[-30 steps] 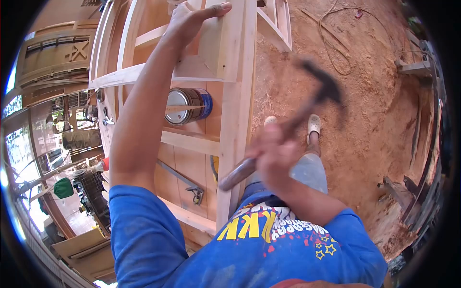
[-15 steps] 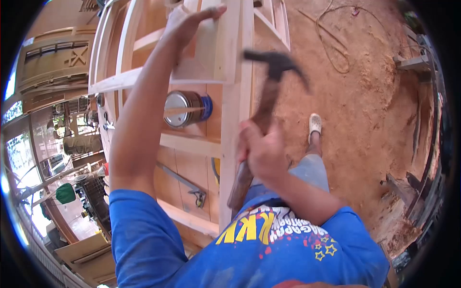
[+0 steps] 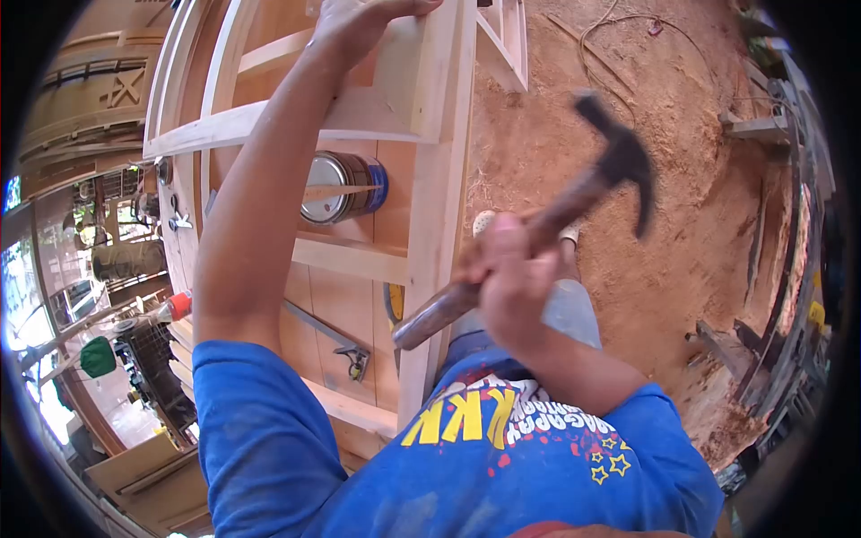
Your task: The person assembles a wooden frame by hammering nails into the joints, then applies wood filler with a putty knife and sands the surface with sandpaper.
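My right hand [image 3: 516,278] is closed round the wooden handle of a hammer [image 3: 574,208], its dark claw head out to the right over the dirt floor. The head is slightly blurred. At the top of the view my left hand [image 3: 363,22] rests at a pale wooden frame [image 3: 439,81], on a flat piece near its edge; the fingertips are partly cut off, so its grip is unclear. A metal can [image 3: 345,186] with a blue label lies below the left forearm, a thin wood strip across its lid.
A combination square [image 3: 332,332] and a yellow tool [image 3: 395,302] are on the boards near my body. A cord [image 3: 587,45] lies on the dirt floor. Wooden scraps and beams [image 3: 758,125] stand at the right. A red-capped bottle [image 3: 175,307] is at the left.
The hammer has swung right and its head now tilts toward the lower right, away from the frame. The view has shifted slightly, and my left hand sits a little higher in it.
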Available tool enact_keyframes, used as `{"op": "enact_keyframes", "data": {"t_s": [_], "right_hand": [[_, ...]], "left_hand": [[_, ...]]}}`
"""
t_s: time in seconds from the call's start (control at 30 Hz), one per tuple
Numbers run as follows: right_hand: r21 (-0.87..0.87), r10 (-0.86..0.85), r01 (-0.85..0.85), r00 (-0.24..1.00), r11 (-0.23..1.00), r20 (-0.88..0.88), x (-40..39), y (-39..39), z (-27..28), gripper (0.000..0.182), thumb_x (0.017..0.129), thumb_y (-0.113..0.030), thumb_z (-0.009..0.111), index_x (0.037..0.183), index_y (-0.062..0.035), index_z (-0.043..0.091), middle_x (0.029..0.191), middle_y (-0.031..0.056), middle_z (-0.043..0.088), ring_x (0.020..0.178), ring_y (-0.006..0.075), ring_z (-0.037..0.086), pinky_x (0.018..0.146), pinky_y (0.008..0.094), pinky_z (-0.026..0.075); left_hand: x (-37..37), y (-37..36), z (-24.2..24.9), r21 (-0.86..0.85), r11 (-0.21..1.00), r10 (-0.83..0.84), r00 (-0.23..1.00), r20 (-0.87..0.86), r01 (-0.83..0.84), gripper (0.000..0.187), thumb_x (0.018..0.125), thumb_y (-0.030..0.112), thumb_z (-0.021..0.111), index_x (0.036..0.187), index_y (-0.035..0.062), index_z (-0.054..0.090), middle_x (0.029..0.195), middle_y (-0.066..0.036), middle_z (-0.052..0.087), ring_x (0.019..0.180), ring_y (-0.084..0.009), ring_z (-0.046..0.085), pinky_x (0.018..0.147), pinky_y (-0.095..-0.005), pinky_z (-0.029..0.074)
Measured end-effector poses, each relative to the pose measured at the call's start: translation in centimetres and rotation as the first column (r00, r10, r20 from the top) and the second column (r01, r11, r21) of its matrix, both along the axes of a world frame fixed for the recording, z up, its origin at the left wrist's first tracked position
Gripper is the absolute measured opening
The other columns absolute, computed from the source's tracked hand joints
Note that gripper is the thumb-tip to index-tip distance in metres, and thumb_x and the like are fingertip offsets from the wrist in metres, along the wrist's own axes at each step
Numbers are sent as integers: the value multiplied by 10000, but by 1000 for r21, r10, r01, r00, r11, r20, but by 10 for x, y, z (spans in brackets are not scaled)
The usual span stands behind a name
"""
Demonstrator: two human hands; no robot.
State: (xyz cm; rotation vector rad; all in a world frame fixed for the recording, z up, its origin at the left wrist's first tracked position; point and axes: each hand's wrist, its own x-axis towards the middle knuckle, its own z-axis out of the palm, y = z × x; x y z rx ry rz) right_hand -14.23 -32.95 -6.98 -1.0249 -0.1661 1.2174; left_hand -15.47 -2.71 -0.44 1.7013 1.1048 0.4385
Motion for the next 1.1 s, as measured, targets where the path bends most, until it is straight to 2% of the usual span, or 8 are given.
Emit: {"op": "enact_keyframes", "data": {"t_s": [0.17,0.27,0.4,0.63,0.73,0.83,0.97,1.1], "right_hand": [[-86,192,-199,977,976,-88,6,5,8,162,1058,-115,606,1114,-56,466,772,36,555,527,110,560,490,309,505],[97,-165,188,965,977,-203,17,-1,8,152,1061,-122,604,1088,-60,469,757,30,552,522,112,560,481,310,505],[-179,149,-155,988,972,-47,-20,10,5,151,1063,-133,607,1071,-52,480,697,32,569,511,108,555,473,301,495],[20,-84,86,994,996,-71,-13,7,6,123,1048,-97,600,1028,-51,487,651,13,504,504,131,519,483,340,483],[-130,159,-178,977,975,-140,-16,21,12,141,1048,-114,608,973,-60,501,648,14,513,513,131,526,483,331,475],[-154,284,-270,956,950,75,23,29,-1,143,1050,-104,597,966,-68,487,665,12,524,514,124,529,473,317,468],[-89,111,-94,972,992,208,108,52,-15,142,1025,-103,621,934,-59,521,610,-5,530,470,105,524,467,285,452],[-173,-40,66,988,983,152,229,53,-20,152,1020,-99,621,1014,-66,473,657,1,504,470,99,512,450,284,466]], "left_hand": [[-6,15,-13,170,984,-51,999,2,50,573,811,285,872,1291,14,714,1122,-86,762,973,-191,721,872,-353,564],[-3,7,-5,84,995,-61,998,20,59,577,802,279,879,1288,14,716,1135,-84,766,984,-189,721,878,-351,562],[-3,1,-2,112,993,-24,1000,0,24,560,808,266,875,1287,21,716,1119,-81,768,984,-187,722,863,-360,569],[-6,-5,6,25,999,-37,996,81,35,514,819,260,873,1258,29,735,1096,-59,771,999,-163,715,880,-340,566],[-7,-3,7,102,994,-29,999,-35,32,509,863,263,833,1287,4,718,1164,-115,775,1032,-225,741,929,-368,578],[-11,11,3,125,990,-39,974,-221,68,763,708,536,918,1216,2,721,1193,-173,741,951,-223,749,874,-384,590],[-10,10,3,277,961,101,955,-279,-21,1149,565,683,931,1341,-94,595,1428,-295,571,1276,-376,622,1045,-432,533],[1,8,12,234,968,157,951,-265,-94,1032,684,660,887,1381,-46,600,1405,-228,617,1278,-343,614,1113,-431,463]]}}
